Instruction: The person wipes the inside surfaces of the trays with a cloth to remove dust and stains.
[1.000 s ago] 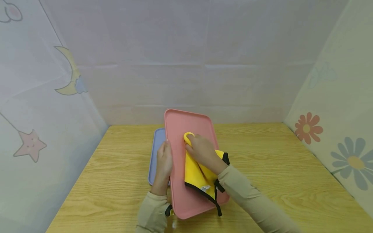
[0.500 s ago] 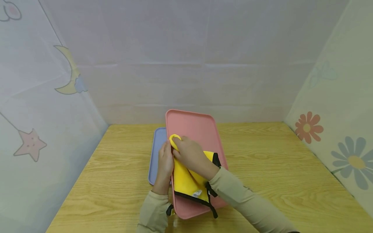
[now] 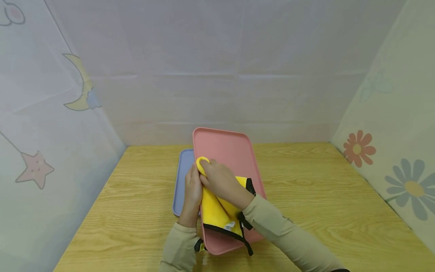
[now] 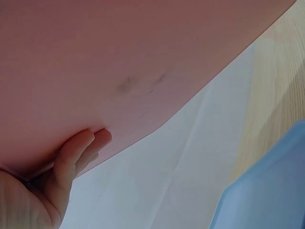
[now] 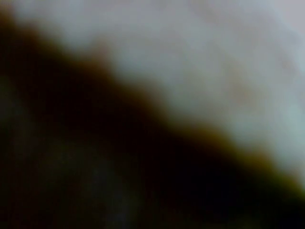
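A pink tray point(image 3: 224, 145) is held up at a tilt over the table. My left hand point(image 3: 193, 189) grips its left rim; in the left wrist view the fingers point(image 4: 76, 155) lie against the underside, which bears a few dark smudges. My right hand point(image 3: 222, 183) holds a bunched yellow cloth point(image 3: 214, 211) with black edging against the tray's inner face. Its knuckles are close beside the left hand at the left rim. The cloth's lower part hangs down the tray, with a small white label near its edge. The right wrist view is dark and blurred.
A blue tray point(image 3: 183, 172) lies on the wooden table point(image 3: 312, 189) behind and left of the pink one. White printed sheets point(image 3: 217, 94) stand along the back and both sides. A bit of black-edged material point(image 3: 198, 245) shows beside the left sleeve.
My right hand has moved left with the cloth, from the tray's middle to its left rim, and has barely shifted in the last half second. The left hand keeps its grip.
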Tool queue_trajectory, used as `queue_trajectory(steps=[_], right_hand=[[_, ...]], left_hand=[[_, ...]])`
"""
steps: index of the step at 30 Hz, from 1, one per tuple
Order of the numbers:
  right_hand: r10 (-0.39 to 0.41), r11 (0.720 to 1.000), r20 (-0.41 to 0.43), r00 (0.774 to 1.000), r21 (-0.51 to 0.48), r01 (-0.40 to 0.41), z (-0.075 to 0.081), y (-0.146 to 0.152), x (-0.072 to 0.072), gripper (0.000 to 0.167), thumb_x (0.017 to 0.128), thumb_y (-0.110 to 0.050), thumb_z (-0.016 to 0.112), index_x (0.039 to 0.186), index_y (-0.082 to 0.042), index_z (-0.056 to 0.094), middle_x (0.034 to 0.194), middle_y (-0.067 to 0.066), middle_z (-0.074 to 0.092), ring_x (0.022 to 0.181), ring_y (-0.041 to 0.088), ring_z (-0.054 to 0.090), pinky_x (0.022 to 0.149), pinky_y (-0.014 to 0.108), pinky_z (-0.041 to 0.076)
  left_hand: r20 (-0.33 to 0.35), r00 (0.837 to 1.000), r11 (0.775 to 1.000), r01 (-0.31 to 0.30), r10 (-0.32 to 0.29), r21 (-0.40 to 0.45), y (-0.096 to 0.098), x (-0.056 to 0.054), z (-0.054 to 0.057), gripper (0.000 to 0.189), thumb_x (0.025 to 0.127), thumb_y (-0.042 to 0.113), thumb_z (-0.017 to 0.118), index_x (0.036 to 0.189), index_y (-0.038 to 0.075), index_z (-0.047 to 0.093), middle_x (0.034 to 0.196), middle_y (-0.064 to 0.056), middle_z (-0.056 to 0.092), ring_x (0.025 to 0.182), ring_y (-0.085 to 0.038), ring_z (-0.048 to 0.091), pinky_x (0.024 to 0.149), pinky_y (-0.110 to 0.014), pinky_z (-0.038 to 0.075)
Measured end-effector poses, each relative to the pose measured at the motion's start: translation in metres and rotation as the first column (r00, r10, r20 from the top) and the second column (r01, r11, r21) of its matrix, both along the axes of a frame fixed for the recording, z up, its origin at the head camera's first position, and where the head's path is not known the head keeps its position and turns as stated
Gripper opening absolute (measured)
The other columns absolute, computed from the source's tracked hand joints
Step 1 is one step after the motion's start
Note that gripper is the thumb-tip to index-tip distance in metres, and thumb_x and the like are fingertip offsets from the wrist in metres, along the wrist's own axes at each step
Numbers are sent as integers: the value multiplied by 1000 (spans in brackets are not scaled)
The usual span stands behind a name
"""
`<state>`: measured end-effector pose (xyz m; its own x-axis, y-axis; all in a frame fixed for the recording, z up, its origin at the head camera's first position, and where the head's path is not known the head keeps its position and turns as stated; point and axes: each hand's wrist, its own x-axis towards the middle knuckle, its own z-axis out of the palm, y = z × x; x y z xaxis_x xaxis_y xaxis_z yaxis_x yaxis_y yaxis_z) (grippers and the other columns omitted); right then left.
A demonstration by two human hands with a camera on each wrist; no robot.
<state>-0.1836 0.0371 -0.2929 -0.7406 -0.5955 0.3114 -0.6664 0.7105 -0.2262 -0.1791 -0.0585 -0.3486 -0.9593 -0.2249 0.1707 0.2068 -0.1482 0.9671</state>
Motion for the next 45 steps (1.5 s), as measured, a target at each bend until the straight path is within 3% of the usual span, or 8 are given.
queue_trajectory(steps=[6, 14, 18, 25, 30, 39, 45], right_hand=[[-6, 1000, -8, 1000, 18, 6, -1, -1, -1, 17, 89, -15, 56, 97, 0, 53, 71, 9, 47, 53, 19, 45, 46, 27, 39], [-36, 998, -152, 988, 37, 42, -6, -2, 1, 20, 87, -21, 59, 94, -4, 54, 66, 6, 44, 47, 16, 41, 40, 24, 36], [-39, 998, -185, 982, 37, 46, -8, -1, 1, 21, 86, -22, 61, 93, -4, 53, 65, 6, 43, 45, 14, 39, 39, 22, 34], [-59, 997, -139, 989, 35, 64, -8, 5, -1, 21, 86, -20, 61, 98, -5, 53, 69, 8, 46, 47, 17, 40, 40, 26, 36], [-80, 996, -125, 989, 37, 85, -10, 15, -5, 30, 85, -20, 62, 109, -5, 53, 77, 10, 52, 48, 19, 43, 43, 29, 39], [-162, 984, 2, 987, 70, 161, -14, 33, -16, 32, 86, -20, 59, 115, -6, 51, 84, 11, 55, 57, 20, 46, 48, 31, 39], [-182, 981, 33, 983, 74, 180, -19, 46, -24, 31, 86, -17, 58, 114, -5, 52, 81, 9, 54, 57, 18, 43, 48, 29, 35]], left_hand=[[4, 1000, 1000, -13, 13, 6, -1, 1, 1, 43, 100, 28, 22, 90, -3, 50, 70, -5, 50, 57, -10, 51, 55, -21, 44], [-26, 1000, 1000, -7, 8, 25, -1, 4, 1, 44, 100, 28, 23, 91, -4, 51, 69, -6, 50, 57, -11, 51, 54, -23, 45], [-27, 1000, 1000, -2, 2, 24, -2, 5, 1, 44, 100, 30, 23, 90, -4, 50, 68, -6, 50, 55, -11, 51, 53, -23, 45], [-2, 1000, 1000, -10, 10, 2, -3, 5, 0, 47, 100, 29, 22, 104, -7, 52, 77, -8, 52, 65, -13, 55, 60, -25, 47], [12, 1000, 1000, -11, 11, -8, -4, 6, 1, 50, 100, 32, 21, 115, -5, 50, 84, -11, 54, 74, -15, 55, 68, -26, 46], [19, 999, 999, -44, 44, -20, -8, 5, 2, 49, 100, 27, 20, 112, -8, 52, 93, -18, 58, 81, -16, 56, 72, -30, 46], [5, 998, 997, -69, 69, -36, -9, 4, 2, 47, 100, 24, 20, 107, -10, 53, 88, -17, 57, 76, -17, 55, 69, -32, 45]])
